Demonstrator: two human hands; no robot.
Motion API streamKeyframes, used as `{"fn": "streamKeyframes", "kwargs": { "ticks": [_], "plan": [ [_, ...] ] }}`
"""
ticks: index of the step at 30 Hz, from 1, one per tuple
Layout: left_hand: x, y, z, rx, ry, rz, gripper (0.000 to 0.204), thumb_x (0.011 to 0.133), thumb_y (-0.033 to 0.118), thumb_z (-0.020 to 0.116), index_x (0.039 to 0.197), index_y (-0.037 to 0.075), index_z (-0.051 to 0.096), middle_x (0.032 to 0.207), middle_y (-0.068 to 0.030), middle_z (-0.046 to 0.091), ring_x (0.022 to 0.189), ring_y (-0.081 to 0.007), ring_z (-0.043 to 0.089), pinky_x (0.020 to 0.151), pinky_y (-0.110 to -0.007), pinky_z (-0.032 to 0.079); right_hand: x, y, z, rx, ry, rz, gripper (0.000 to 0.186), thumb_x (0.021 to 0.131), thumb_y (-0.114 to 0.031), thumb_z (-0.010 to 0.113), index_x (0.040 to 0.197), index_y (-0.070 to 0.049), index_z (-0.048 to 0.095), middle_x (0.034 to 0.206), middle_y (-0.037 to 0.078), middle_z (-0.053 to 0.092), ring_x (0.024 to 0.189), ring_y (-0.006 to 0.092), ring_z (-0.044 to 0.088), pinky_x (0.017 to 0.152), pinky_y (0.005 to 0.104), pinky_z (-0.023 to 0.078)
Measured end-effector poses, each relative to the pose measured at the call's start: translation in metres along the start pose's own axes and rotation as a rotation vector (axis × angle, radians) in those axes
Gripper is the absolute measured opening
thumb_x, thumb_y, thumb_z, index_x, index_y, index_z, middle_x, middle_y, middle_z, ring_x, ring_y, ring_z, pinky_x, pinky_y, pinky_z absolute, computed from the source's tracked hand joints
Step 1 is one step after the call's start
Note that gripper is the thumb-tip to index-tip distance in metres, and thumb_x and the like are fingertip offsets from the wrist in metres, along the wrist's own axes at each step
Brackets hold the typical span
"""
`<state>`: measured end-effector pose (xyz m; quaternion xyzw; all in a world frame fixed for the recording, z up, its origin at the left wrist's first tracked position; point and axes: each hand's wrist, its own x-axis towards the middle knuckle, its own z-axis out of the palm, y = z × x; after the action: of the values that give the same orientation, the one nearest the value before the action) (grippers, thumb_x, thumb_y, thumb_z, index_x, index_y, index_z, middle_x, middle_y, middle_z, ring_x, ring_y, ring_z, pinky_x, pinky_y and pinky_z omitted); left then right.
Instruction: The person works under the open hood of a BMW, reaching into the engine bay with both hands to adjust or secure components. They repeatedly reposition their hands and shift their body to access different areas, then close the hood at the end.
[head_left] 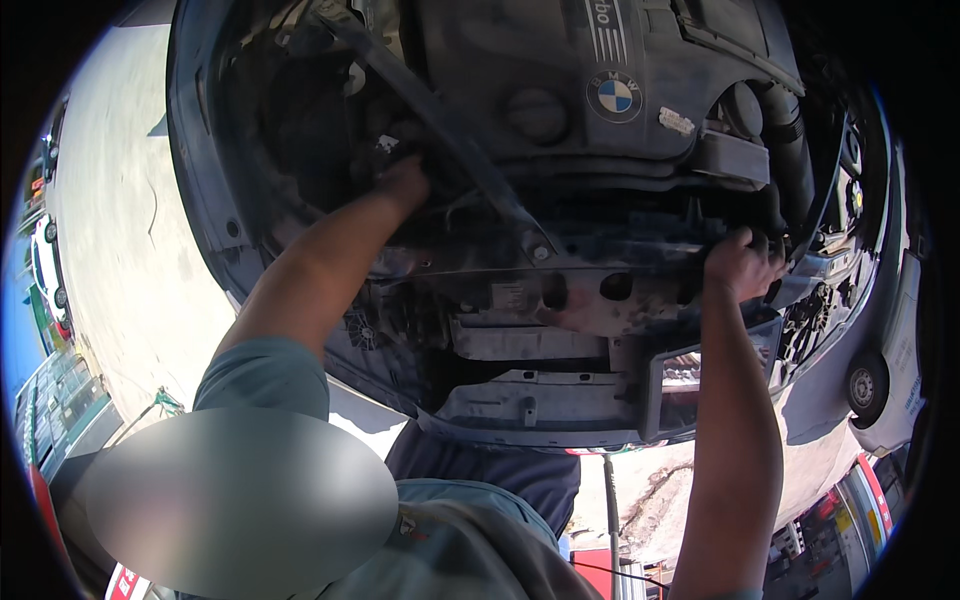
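Note:
My left hand (403, 185) reaches down into the engine bay, beside a dark diagonal brace (440, 125). Its fingers go out of sight among shadowed parts, so what they touch is hidden. At the right end of the front crossmember (600, 252), my right hand (742, 265) has its fingers bent and closed around something too small and dark to make out. Between and beyond both hands lies the black plastic engine cover (540, 60), with a round emblem (614, 95) and a round cap (536, 115). The brace ends at a bolt (541, 252) on the crossmember.
The car's front is stripped, baring a metal panel (530, 395) and a dark rectangular frame (655, 395) under my right forearm. A corrugated intake hose (786, 125) stands at the right. Pale concrete (130, 200) stretches left; another vehicle's wheel (867, 388) shows at right.

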<state>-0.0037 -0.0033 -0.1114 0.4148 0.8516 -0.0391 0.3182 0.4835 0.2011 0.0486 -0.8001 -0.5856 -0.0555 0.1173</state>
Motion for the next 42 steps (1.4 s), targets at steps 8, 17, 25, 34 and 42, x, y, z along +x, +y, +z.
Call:
{"fn": "streamKeyframes", "kwargs": {
  "ticks": [8,17,25,34,42],
  "plan": [
    [0.04,-0.037,0.023,0.844,-0.304,0.302,0.048,0.099,0.021,0.05,0.144,0.006,0.059,0.153,-0.0174,0.053,0.139,-0.0307,0.053,0.119,-0.04,0.037,0.0,-0.004,0.0,-0.009,0.035,-0.031,0.05,0.095,-0.046,0.046,0.129,-0.021,0.073,0.155,0.013,0.049,0.149,0.0359,0.036,0.117,0.0572,0.034],
    [0.014,0.011,-0.006,0.91,-0.394,0.404,0.043,0.101,0.02,0.047,0.136,0.001,0.066,0.147,-0.0199,0.058,0.138,-0.0327,0.054,0.122,-0.047,0.032,0.005,0.01,0.003,-0.025,-0.026,-0.049,0.05,0.095,-0.043,0.045,0.125,-0.018,0.075,0.161,0.012,0.041,0.154,0.0419,0.025,0.119,0.062,0.027],
    [-0.004,0.024,-0.027,0.703,-0.322,0.255,0.044,0.102,0.021,0.043,0.132,0.003,0.069,0.143,-0.0158,0.063,0.139,-0.0279,0.055,0.127,-0.044,0.023,0.004,0.004,-0.003,0.004,0.0,-0.054,0.047,0.095,-0.041,0.046,0.122,-0.017,0.076,0.159,0.015,0.044,0.152,0.0459,0.028,0.12,0.059,0.027],
    [0.013,0.006,-0.015,0.646,-0.333,0.207,0.047,0.103,0.023,0.048,0.148,0.011,0.055,0.156,-0.0171,0.049,0.141,-0.0337,0.05,0.117,-0.041,0.042,0.0,-0.001,-0.007,0.045,0.02,-0.027,0.048,0.095,-0.039,0.046,0.124,-0.015,0.075,0.16,0.015,0.042,0.154,0.0442,0.024,0.121,0.0578,0.024],
    [0.004,0.022,-0.025,0.763,-0.372,0.25,0.045,0.103,0.019,0.047,0.146,0.01,0.057,0.154,-0.0176,0.051,0.139,-0.0334,0.052,0.116,-0.041,0.043,0.001,0.001,-0.005,0.044,-0.002,-0.028,0.048,0.095,-0.04,0.045,0.123,-0.015,0.075,0.161,0.014,0.041,0.155,0.0425,0.022,0.123,0.0571,0.021]
  ]
}}
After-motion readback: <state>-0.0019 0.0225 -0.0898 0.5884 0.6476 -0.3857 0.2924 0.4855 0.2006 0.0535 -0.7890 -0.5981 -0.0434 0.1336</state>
